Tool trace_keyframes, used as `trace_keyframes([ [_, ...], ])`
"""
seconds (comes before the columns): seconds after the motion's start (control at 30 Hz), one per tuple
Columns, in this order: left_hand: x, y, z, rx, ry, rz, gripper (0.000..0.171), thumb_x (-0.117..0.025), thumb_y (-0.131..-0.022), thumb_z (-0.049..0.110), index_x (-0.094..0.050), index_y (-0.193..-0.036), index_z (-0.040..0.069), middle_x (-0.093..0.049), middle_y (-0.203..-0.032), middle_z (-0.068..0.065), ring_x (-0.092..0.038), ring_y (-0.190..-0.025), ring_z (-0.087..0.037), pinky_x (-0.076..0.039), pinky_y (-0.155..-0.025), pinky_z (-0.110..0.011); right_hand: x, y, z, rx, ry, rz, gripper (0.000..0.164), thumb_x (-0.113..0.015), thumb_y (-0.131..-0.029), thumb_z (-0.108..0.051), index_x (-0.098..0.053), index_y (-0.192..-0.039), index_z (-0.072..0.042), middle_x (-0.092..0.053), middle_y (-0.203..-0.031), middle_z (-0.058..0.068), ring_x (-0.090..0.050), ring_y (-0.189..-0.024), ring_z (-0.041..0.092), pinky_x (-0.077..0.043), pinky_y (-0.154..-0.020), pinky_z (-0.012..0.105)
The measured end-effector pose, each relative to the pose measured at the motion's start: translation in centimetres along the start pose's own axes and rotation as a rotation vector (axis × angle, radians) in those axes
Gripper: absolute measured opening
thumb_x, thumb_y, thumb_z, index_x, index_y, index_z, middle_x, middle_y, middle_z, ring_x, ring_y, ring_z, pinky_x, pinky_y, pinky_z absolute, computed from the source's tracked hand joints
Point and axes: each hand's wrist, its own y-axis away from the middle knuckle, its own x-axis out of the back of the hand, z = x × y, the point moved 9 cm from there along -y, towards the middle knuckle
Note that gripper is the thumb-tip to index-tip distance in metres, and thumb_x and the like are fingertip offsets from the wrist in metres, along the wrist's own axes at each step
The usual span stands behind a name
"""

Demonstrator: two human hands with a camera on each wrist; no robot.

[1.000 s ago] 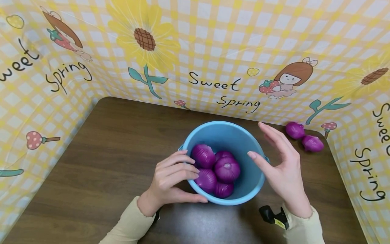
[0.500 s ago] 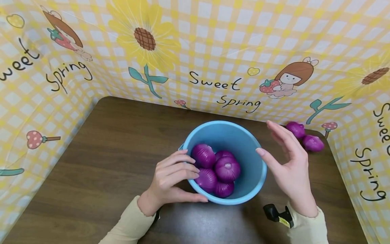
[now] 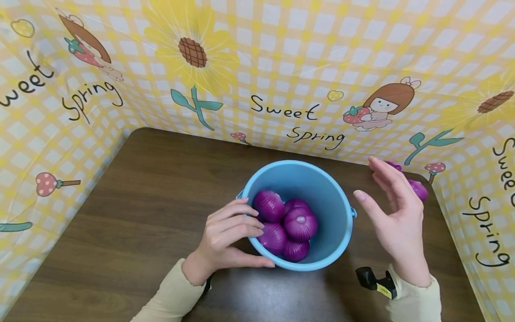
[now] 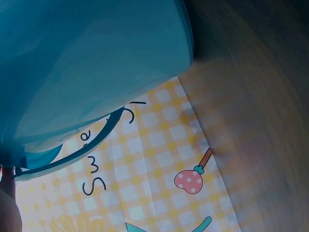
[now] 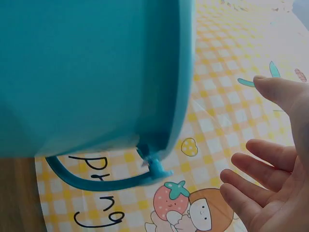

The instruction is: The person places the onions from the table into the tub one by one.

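A blue bucket (image 3: 331,201) stands on the table with several purple onions (image 3: 300,223) inside, gathered at its left. My left hand (image 3: 223,237) grips the near-left rim, fingers over the edge beside the onions and thumb along the outside front. Right of the bucket, my right hand (image 3: 398,223) is apart from the rim, thumb and fingers spread with nothing between them. Behind its fingers, two more purple onions (image 3: 420,190) lie at the back right corner, partly hidden. In the right wrist view, the bucket's handle (image 5: 106,186) hangs down along its outer side.
The dark wooden table (image 3: 120,214) is bordered at the back and sides by a yellow checked cloth (image 3: 281,53) printed with flowers and girls. A small black camera mount (image 3: 376,281) sits on my right wrist.
My right hand has moved right, away from the bucket's rim, and now covers part of the two corner onions. My left hand and the bucket have stayed in place.
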Motion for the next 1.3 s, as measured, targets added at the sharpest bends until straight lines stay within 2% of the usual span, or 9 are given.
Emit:
trace_keyframes([
  [0.1,0.0,0.0,0.0,0.002,0.000,-0.001,0.050,-0.091,-0.072,0.051,-0.072,-0.077,0.006,-0.073,-0.083,-0.006,-0.070,-0.082,-0.027,-0.055,-0.095,-0.050,0.5,-0.1,0.1,-0.004,0.003,0.015,0.064,-0.077,-0.081,0.016,-0.059,-0.140,-0.001,-0.059,-0.139,0.017,-0.054,-0.129,0.028,-0.044,-0.109,0.031],
  [0.3,0.0,0.1,0.0,0.007,0.000,-0.003,0.050,-0.090,-0.072,0.052,-0.072,-0.078,0.006,-0.073,-0.083,-0.006,-0.070,-0.083,-0.027,-0.055,-0.094,-0.051,1.1,-0.4,-1.5,0.015,-0.037,0.071,0.055,-0.072,-0.084,0.018,-0.059,-0.136,0.008,-0.058,-0.137,0.022,-0.057,-0.125,0.024,-0.044,-0.108,0.031],
  [0.47,0.0,0.1,0.0,0.005,-0.002,-0.002,0.050,-0.091,-0.072,0.051,-0.072,-0.078,0.006,-0.073,-0.083,-0.006,-0.070,-0.081,-0.028,-0.056,-0.093,-0.051,2.3,-0.4,0.1,-0.002,-0.043,0.098,0.055,-0.074,-0.085,0.014,-0.059,-0.137,0.006,-0.058,-0.138,0.022,-0.059,-0.125,0.023,-0.045,-0.107,0.030],
  [0.53,0.0,0.1,0.0,0.005,-0.002,-0.002,0.050,-0.092,-0.070,0.051,-0.072,-0.078,0.006,-0.073,-0.083,-0.006,-0.070,-0.080,-0.028,-0.056,-0.093,-0.051,2.6,-0.4,0.5,-0.016,-0.014,0.096,0.056,-0.074,-0.086,0.012,-0.059,-0.139,0.003,-0.058,-0.139,0.019,-0.059,-0.126,0.024,-0.045,-0.107,0.029],
  [0.8,0.0,0.1,-0.1,0.004,-0.001,-0.006,0.051,-0.094,-0.067,0.051,-0.072,-0.078,0.006,-0.073,-0.083,-0.006,-0.070,-0.083,-0.027,-0.056,-0.093,-0.051,3.8,-0.6,0.8,-0.032,0.030,0.131,0.054,-0.074,-0.088,0.009,-0.060,-0.139,0.001,-0.059,-0.139,0.018,-0.057,-0.127,0.026,-0.045,-0.107,0.028],
  [1.03,0.0,0.0,-0.1,0.007,-0.001,0.000,0.050,-0.092,-0.070,0.051,-0.072,-0.078,0.006,-0.073,-0.082,-0.005,-0.070,-0.081,-0.028,-0.055,-0.094,-0.050,4.6,-0.8,0.9,-0.037,-0.026,0.174,0.052,-0.075,-0.086,0.009,-0.061,-0.136,0.003,-0.059,-0.138,0.021,-0.056,-0.128,0.027,-0.043,-0.108,0.029],
  [1.17,0.0,0.0,-0.1,0.013,-0.002,-0.003,0.049,-0.090,-0.072,0.052,-0.072,-0.078,0.006,-0.073,-0.082,-0.005,-0.070,-0.081,-0.028,-0.054,-0.096,-0.050,5.1,-0.9,1.0,-0.026,-0.021,0.188,0.051,-0.075,-0.086,0.008,-0.062,-0.136,0.003,-0.060,-0.137,0.021,-0.056,-0.128,0.029,-0.043,-0.109,0.030],
  [1.3,-0.1,0.1,-0.1,0.016,0.001,-0.006,0.050,-0.092,-0.070,0.051,-0.072,-0.079,0.006,-0.073,-0.083,-0.005,-0.070,-0.081,-0.029,-0.055,-0.096,-0.050,5.9,-1.0,1.6,-0.038,-0.066,0.219,0.050,-0.074,-0.085,0.011,-0.062,-0.134,0.006,-0.060,-0.136,0.021,-0.056,-0.127,0.028,-0.043,-0.109,0.030],
])
